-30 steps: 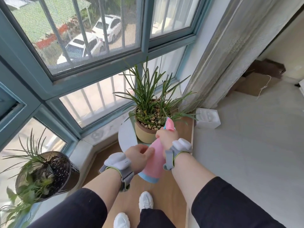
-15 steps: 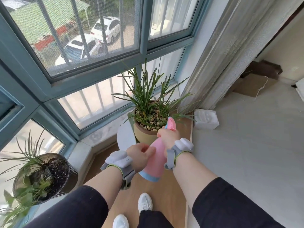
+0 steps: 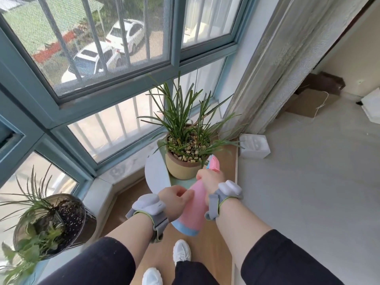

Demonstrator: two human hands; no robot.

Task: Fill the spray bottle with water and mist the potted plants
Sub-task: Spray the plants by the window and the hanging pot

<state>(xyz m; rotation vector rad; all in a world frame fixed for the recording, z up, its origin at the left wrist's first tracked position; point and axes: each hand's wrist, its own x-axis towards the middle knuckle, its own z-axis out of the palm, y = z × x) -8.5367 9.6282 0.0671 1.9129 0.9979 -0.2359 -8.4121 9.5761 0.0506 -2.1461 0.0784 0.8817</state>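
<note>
At the window bay: misting step judged in hand; filling appears done, though water level not visible through the opaque body.
Spray bottle [image 3: 195, 206]: pink with blue base, held tilted in mid-air between both hands, nozzle end up and forward, just beside the rim of the tan pot [image 3: 181, 168].
Right hand [image 3: 210, 178]: closed round the neck below the pink spray head [image 3: 213, 164]; trigger finger hidden, so squeeze cannot be confirmed.
Left hand [image 3: 175, 199]: fingers curled, fingertips against the bottle's side, steadying it.
Near plant [image 3: 185, 122]: grass-like leaves, pebble-topped soil, standing on a round white stand [image 3: 154, 173] by the glass.
Second plant [image 3: 44, 225]: dark pot, low left on the sill ledge, well apart from the bottle; judged not yet attended to.
Next move: trigger pulls with nozzle aimed into the foliage, then a swing left to the dark pot.
Risk: spray onto the window glass or wooden floor strip [image 3: 205, 249] if aim drifts.
</note>
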